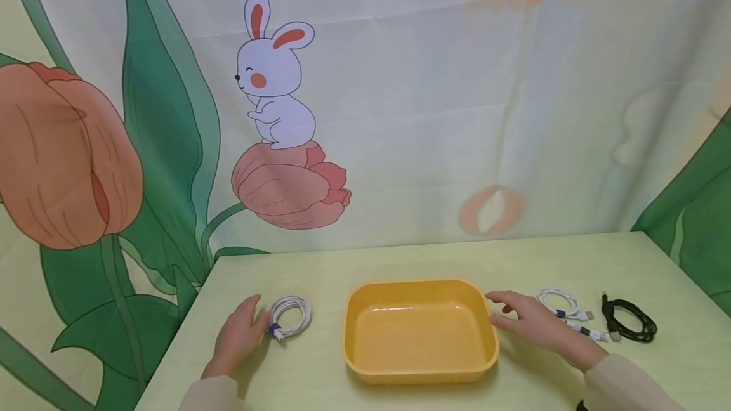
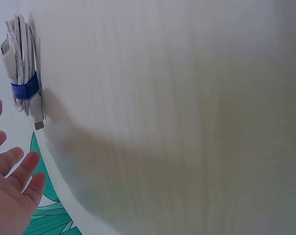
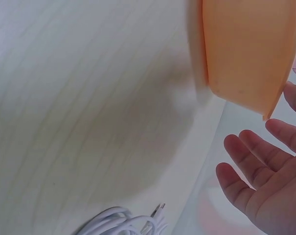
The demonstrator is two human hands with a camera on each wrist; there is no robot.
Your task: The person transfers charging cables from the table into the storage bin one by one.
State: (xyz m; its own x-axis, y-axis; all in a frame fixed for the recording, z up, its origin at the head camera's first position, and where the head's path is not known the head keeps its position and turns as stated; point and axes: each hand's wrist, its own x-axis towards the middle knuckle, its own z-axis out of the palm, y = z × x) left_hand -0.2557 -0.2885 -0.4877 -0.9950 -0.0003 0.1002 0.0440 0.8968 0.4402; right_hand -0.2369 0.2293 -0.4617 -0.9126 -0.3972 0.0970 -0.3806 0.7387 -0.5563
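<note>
My left hand (image 1: 238, 335) is just left of a coiled white cable (image 1: 307, 317), fingers apart and nothing held. In the left wrist view, that cable (image 2: 24, 63) has a blue strap round it, and the hand (image 2: 13, 191) is beside it with spread fingers. At the right end of a yellow tray (image 1: 422, 375) is my right hand (image 1: 528, 321), its fingertips by the rim. The right wrist view shows this hand (image 3: 267, 183) with fingers extended and the thumb at the edge of the tray (image 3: 245, 54); whether it touches I cannot tell.
Behind my right hand lie a white cable with a blue strap (image 1: 561, 314), another white cable partly hidden by the hand (image 1: 596, 335), and a coiled black cable (image 1: 644, 333). A printed cloth (image 1: 400, 144) hangs behind the pale table (image 1: 320, 265).
</note>
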